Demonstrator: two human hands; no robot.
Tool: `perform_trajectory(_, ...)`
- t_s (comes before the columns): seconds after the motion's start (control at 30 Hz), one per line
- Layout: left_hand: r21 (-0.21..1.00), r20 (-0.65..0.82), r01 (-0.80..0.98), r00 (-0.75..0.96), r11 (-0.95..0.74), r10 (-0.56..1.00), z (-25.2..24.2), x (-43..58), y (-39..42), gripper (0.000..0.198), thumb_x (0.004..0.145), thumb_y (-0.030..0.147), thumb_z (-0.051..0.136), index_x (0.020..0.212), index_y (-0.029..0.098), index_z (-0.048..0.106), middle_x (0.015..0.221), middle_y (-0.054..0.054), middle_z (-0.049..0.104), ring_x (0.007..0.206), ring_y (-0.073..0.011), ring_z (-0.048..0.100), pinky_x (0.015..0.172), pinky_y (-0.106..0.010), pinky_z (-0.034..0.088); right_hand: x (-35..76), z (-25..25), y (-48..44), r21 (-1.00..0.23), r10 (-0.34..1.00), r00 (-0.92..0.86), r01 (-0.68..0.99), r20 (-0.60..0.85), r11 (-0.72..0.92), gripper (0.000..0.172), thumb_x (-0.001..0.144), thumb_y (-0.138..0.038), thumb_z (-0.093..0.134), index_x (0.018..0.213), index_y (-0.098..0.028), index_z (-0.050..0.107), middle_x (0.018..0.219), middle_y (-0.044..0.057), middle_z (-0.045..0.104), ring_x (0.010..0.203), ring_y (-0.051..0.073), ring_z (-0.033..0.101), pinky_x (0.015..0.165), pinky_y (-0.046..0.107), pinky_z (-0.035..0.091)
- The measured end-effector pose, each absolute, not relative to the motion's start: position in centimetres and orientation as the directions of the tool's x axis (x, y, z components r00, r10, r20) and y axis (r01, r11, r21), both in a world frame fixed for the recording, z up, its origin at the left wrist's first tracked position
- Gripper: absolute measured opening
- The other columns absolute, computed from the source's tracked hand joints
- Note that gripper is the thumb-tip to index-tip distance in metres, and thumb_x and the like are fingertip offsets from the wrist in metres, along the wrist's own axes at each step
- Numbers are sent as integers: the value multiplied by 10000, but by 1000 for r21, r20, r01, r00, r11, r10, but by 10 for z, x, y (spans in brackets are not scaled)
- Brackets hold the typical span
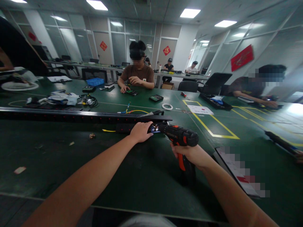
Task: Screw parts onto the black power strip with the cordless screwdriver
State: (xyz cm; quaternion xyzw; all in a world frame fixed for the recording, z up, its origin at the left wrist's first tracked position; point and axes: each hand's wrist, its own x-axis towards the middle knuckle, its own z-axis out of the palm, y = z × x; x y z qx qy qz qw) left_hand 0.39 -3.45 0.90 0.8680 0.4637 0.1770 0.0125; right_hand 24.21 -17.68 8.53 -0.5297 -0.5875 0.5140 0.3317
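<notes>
My right hand (190,153) is wrapped round the grip of a black and orange cordless drill (181,135). The drill lies level and points left, its nose against or very close to a small blue part with metal pieces (155,128). That part sits at the right end of a black strip (124,127). My left hand (141,132) grips the strip's end just left of the blue part, its fingers partly hidden behind it. From the strip's other end sticks a yellow wire (110,130). A long black rail (71,116) runs directly behind.
Small brass-coloured pieces (92,136) lie in a pile left of my forearm. Beyond the rail are bundled cables (87,100), a white ring (167,107), a screwdriver (184,95) and a blue basket (95,81). A clipboard (236,173) lies at right. Co-workers sit across the table.
</notes>
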Motion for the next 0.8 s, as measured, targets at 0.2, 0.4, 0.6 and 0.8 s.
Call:
perform_trajectory(0.2, 187, 295, 803, 503, -565, 812, 7, 4, -33, 680, 976, 457, 758, 1559, 192, 527, 1444, -147, 715, 1323, -340, 686, 1153, -463, 475, 243, 83, -175, -955, 964, -224, 288, -141, -73, 117, 685, -263, 736, 766, -213, 668, 623, -15, 641, 612, 181, 580, 623, 310, 453)
perform_trajectory(0.4, 195, 302, 797, 506, -571, 808, 8, 4, -34, 678, 975, 451, 758, 1559, 195, 527, 1452, -147, 712, 1326, -342, 684, 1157, -466, 472, 241, 85, -177, -957, 967, -215, 279, -139, -76, 111, 678, -263, 733, 754, -213, 670, 626, -17, 633, 610, 179, 573, 625, 312, 453)
perform_trajectory(0.6, 184, 301, 797, 511, -575, 805, 7, 3, -33, 686, 978, 448, 758, 1562, 171, 527, 1451, -160, 711, 1325, -346, 686, 1156, -469, 478, 241, 84, -176, -958, 963, -221, 270, -158, -95, 125, 673, -270, 744, 756, -211, 671, 620, -15, 637, 612, 179, 572, 620, 311, 446)
perform_trajectory(0.8, 187, 304, 795, 512, -577, 804, 8, 3, -33, 690, 975, 446, 762, 1561, 169, 527, 1442, -168, 715, 1325, -354, 686, 1155, -478, 478, 242, 85, -176, -958, 963, -225, 275, -151, -86, 109, 693, -271, 735, 755, -209, 673, 630, -12, 642, 612, 178, 573, 626, 317, 449)
